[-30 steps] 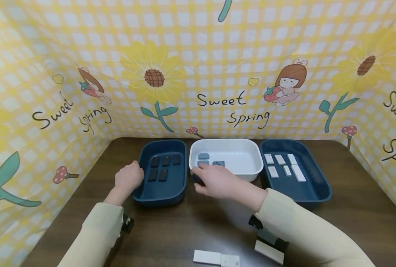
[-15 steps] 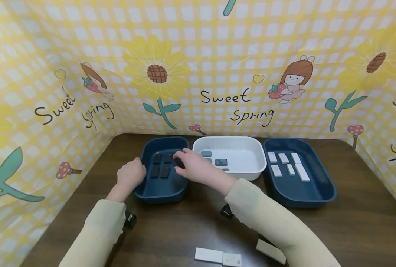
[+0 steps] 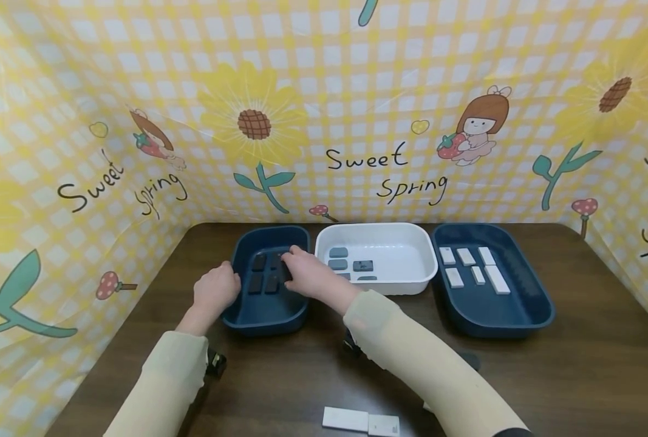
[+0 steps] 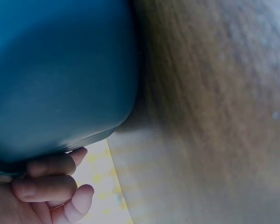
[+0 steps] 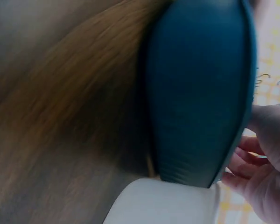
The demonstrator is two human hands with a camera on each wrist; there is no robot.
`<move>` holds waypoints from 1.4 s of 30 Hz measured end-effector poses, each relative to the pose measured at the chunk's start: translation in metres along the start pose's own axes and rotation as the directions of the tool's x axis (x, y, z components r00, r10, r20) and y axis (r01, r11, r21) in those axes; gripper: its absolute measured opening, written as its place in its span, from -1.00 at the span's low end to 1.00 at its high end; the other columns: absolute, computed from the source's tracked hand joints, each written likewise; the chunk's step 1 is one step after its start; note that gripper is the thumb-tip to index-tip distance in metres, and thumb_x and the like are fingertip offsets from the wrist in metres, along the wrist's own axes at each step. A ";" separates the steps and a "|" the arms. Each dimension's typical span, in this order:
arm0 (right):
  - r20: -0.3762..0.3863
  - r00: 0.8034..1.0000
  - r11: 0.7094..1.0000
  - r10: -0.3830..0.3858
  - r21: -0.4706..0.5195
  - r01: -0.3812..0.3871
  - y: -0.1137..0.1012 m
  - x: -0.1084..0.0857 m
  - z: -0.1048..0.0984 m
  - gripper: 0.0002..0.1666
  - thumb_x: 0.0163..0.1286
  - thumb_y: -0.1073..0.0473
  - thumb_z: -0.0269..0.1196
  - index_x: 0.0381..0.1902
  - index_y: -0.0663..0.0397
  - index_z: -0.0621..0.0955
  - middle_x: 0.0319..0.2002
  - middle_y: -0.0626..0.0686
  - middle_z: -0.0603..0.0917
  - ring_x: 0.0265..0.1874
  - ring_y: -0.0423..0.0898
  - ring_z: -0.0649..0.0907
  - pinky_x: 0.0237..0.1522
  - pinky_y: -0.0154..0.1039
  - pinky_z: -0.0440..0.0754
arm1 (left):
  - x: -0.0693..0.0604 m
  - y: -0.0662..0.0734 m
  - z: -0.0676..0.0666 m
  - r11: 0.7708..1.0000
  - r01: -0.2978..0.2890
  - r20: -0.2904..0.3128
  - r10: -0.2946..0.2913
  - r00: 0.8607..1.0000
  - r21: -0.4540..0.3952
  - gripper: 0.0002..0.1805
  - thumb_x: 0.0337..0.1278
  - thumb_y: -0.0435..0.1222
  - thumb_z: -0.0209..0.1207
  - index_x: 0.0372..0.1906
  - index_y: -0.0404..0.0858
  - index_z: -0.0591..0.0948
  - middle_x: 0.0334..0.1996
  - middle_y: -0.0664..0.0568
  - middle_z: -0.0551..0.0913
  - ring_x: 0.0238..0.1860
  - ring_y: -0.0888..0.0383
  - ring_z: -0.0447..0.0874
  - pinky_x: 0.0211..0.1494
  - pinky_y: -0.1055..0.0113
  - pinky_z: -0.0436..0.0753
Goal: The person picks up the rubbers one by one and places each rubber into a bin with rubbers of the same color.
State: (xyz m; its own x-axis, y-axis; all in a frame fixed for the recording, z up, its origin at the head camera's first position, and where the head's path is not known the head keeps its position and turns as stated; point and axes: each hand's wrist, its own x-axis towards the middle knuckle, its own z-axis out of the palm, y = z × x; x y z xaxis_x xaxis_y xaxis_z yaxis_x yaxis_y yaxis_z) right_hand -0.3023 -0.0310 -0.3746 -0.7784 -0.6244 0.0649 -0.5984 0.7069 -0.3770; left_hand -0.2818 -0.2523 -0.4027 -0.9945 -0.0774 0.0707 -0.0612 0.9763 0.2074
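Observation:
My left hand (image 3: 216, 294) grips the left rim of the left blue tray (image 3: 263, 325). In the left wrist view, the curled fingers (image 4: 51, 186) lie against the tray's outer wall. Over the same tray's right side, my right hand (image 3: 314, 274) pinches a small dark rectangular block (image 3: 286, 271), mostly hidden by the fingers. Beside it, several similar dark blocks (image 3: 255, 283) lie in two rows on the tray floor. The right wrist view shows the right hand (image 5: 266, 163) reaching over the rim, its fingertips hidden behind the wall.
A white tray (image 3: 405, 285) holding several grey rounded pieces (image 3: 338, 264) stands in the middle. The right blue tray (image 3: 531, 315) has several white blocks (image 3: 455, 278). Two white pieces (image 3: 345, 419) lie end to end on the brown table, and a dark piece (image 3: 470, 360) shows behind the right sleeve.
My right hand has moved left from in front of the white tray into the left blue tray, carrying the dark block. The left hand has stayed on the rim.

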 end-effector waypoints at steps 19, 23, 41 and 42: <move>0.121 0.987 0.928 0.107 -0.367 -0.056 0.005 0.024 0.013 -0.69 0.28 -0.02 0.34 -0.07 -0.04 0.69 -0.07 0.00 0.68 -0.08 -0.03 0.58 0.20 0.02 0.32 | 0.003 0.008 -0.002 1.000 0.004 0.014 -0.004 1.000 -0.004 -0.59 0.38 -0.26 -0.05 0.04 -0.58 0.44 -0.29 -0.39 0.60 -0.36 -0.25 0.60 -0.30 -0.15 0.58; 0.136 0.981 0.924 0.137 -0.375 -0.077 0.005 0.025 0.016 -0.70 0.30 0.02 0.31 -0.04 -0.03 0.70 -0.07 0.01 0.69 -0.07 -0.01 0.56 0.24 0.07 0.26 | 0.004 0.010 -0.002 1.000 0.003 0.018 -0.003 1.000 0.001 -0.57 0.38 -0.25 -0.04 0.07 -0.59 0.44 -0.29 -0.39 0.60 -0.37 -0.25 0.61 -0.30 -0.15 0.58; 0.096 0.992 0.933 0.077 -0.358 -0.037 0.001 0.020 0.015 -0.60 0.38 -0.09 0.23 0.04 -0.02 0.66 0.03 0.04 0.64 0.06 0.00 0.58 0.31 0.12 0.21 | -0.002 0.004 -0.003 1.000 0.007 0.016 -0.007 1.000 0.000 -0.57 0.37 -0.27 -0.03 0.07 -0.61 0.43 -0.28 -0.41 0.60 -0.37 -0.25 0.61 -0.29 -0.16 0.58; 0.079 0.995 0.936 0.058 -0.352 -0.026 0.001 0.018 0.013 -0.59 0.39 -0.11 0.22 0.06 -0.02 0.65 0.02 0.03 0.64 0.04 -0.02 0.58 0.28 0.08 0.27 | -0.002 0.004 -0.003 1.000 0.009 0.015 -0.009 1.000 0.003 -0.57 0.37 -0.27 -0.03 0.08 -0.61 0.43 -0.28 -0.42 0.60 -0.37 -0.25 0.61 -0.29 -0.16 0.58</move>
State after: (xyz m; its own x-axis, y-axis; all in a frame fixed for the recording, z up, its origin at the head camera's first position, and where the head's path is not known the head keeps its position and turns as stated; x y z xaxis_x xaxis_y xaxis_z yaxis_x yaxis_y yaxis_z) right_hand -0.3139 -0.0460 -0.3857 -0.7943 -0.6068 -0.0301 -0.6061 0.7948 -0.0290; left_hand -0.2799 -0.2491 -0.3994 -0.9950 -0.0834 0.0541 -0.0706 0.9762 0.2050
